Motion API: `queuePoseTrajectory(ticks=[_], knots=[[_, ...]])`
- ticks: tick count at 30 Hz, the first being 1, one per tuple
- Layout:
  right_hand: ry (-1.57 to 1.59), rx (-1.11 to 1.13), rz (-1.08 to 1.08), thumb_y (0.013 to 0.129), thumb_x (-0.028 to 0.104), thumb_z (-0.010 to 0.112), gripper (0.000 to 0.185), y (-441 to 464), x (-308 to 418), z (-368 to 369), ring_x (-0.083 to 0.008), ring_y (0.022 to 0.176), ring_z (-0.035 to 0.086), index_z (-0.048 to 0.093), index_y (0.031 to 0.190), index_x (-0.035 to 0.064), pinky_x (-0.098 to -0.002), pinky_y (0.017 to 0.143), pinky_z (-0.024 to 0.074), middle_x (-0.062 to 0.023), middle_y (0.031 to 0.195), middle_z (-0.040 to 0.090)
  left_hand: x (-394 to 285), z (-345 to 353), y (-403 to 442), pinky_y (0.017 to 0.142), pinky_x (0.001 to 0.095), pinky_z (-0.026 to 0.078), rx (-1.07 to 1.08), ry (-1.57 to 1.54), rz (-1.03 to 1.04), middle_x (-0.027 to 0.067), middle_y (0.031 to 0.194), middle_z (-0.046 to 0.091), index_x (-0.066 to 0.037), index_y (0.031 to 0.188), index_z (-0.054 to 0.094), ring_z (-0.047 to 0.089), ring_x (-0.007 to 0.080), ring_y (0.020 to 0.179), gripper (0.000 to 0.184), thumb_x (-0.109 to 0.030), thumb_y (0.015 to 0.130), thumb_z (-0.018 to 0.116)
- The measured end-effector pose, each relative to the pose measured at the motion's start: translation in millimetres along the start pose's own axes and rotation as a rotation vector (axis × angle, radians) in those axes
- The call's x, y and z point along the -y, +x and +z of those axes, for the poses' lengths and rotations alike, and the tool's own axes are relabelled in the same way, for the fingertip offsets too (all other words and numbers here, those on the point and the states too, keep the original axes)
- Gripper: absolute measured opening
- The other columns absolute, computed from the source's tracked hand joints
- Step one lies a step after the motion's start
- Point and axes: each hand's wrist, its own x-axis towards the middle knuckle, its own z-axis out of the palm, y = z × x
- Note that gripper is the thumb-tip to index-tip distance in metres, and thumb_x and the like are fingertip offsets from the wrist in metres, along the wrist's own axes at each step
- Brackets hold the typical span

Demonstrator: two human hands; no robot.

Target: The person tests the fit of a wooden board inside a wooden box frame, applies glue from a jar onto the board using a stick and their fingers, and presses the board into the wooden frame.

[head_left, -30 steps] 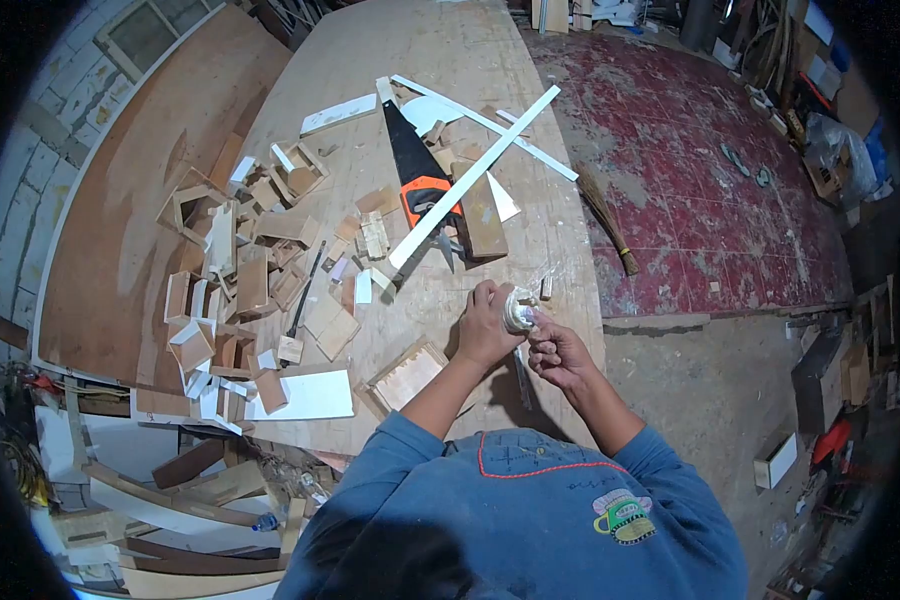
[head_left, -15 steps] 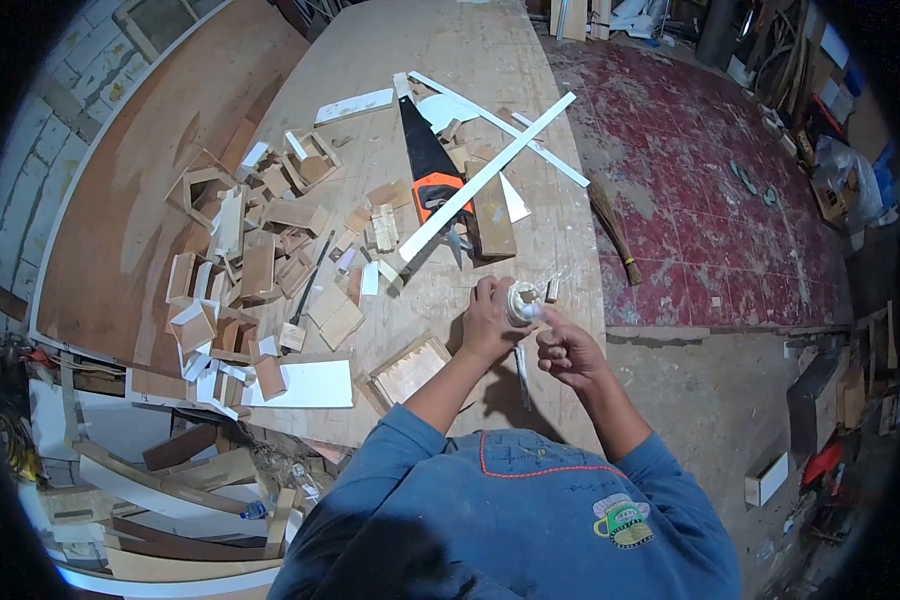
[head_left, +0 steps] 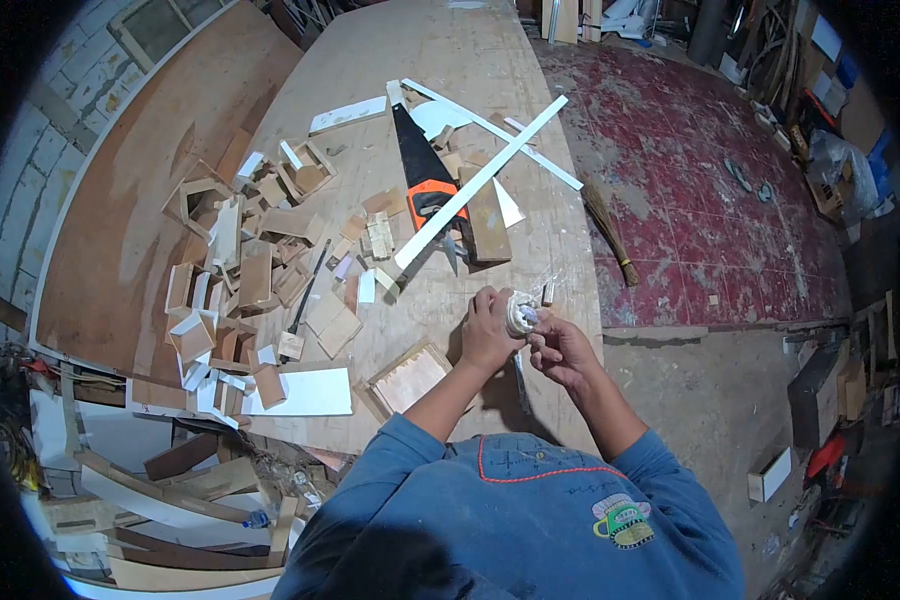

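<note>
A small round whitish object [head_left: 519,311], perhaps a container, is held by my left hand [head_left: 487,332], whose fingers wrap round its left side. At its right rim, my right hand [head_left: 562,350] has its fingers curled together; what they pinch, if anything, is too small to make out. Just above stands a small wooden piece [head_left: 548,293]. Beyond my hands, a handsaw [head_left: 425,175] with an orange and black handle lies beneath a long white strip [head_left: 485,178], beside a wooden block [head_left: 486,222].
Wooden offcuts and small box shapes [head_left: 255,275] cover the left part of the workbench [head_left: 410,45]. A white panel [head_left: 310,393] and a shallow wooden frame [head_left: 407,378] lie near its front edge. A broom [head_left: 610,232] leans by the right edge, over the red floor [head_left: 690,190].
My right hand moved slightly away from the round object half a second ago and is now back against its rim. The whole view has shifted a little.
</note>
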Motion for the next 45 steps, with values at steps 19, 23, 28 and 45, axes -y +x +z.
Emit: queuePoseTrajectory(ticks=[19, 23, 28, 45], knots=[[-0.27, 0.006, -0.187, 0.079, 0.016, 0.054, 0.04, -22.6, 39.8, -10.2, -0.0061, 0.044, 0.036, 0.047, 0.119, 0.0148, -0.0262, 0.052, 0.0389, 0.0026, 0.072, 0.051, 28.4, 2.9, 20.8, 0.089, 0.0397, 0.045, 0.018, -0.165, -0.018, 0.0107, 0.114, 0.049, -0.015, 0.122, 0.048, 0.051, 0.0319, 0.106, 0.079, -0.026, 0.053, 0.084], [-0.375, -0.143, -0.222, 0.075, 0.013, 0.054, 0.053, -19.7, 26.3, -23.5, -0.0075, 0.051, 0.042, 0.039, 0.127, 0.0133, -0.0291, 0.056, 0.0442, 0.0016, 0.076, 0.053, 67.5, -4.5, 31.7, 0.092, 0.0386, 0.045, 0.021, -0.414, -0.188, 0.0116, 0.117, 0.054, -0.011, 0.122, 0.046, 0.055, 0.0283, 0.109, 0.082, -0.026, 0.052, 0.086], [-0.589, -0.217, -0.271, 0.074, 0.011, 0.061, 0.056, -1.5, 9.1, -23.3, -0.0076, 0.06, 0.048, 0.04, 0.127, 0.0121, -0.0297, 0.06, 0.0462, 0.0013, 0.08, 0.053, 81.7, -5.2, 33.2, 0.094, 0.0331, 0.043, 0.114, -0.586, -0.276, 0.0076, 0.114, 0.058, -0.009, 0.126, 0.045, 0.056, 0.0199, 0.107, 0.082, -0.017, 0.054, 0.084], [-1.38, -0.306, -0.838, 0.052, 0.025, 0.086, 0.098, 78.6, -4.2, 19.1, -0.0295, 0.094, 0.063, 0.038, 0.136, 0.0071, -0.0377, 0.083, 0.0492, -0.0181, 0.102, 0.064, 46.9, -9.9, 14.4, 0.088, 0.042, 0.048, -0.064, -0.307, -0.129, 0.0121, 0.116, 0.052, -0.013, 0.122, 0.047, 0.055, 0.0334, 0.107, 0.078, -0.021, 0.053, 0.084]])
